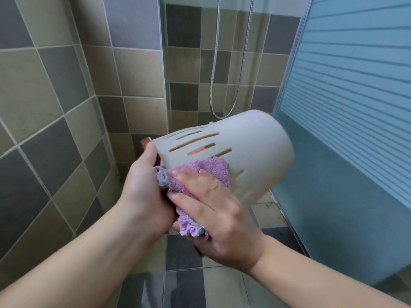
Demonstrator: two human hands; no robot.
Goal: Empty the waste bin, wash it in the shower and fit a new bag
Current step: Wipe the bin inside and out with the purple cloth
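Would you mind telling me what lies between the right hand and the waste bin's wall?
A purple cloth, pressed by the right hand against the bin, in the head view.

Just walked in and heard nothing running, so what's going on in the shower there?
A person is wiping a white slotted waste bin held on its side in mid-air inside the tiled shower. The left hand grips the bin at its rim, while the right hand presses a purple cloth flat against the bin's outer wall. The shower hose hangs behind, with no water visible. No bag is fitted yet.
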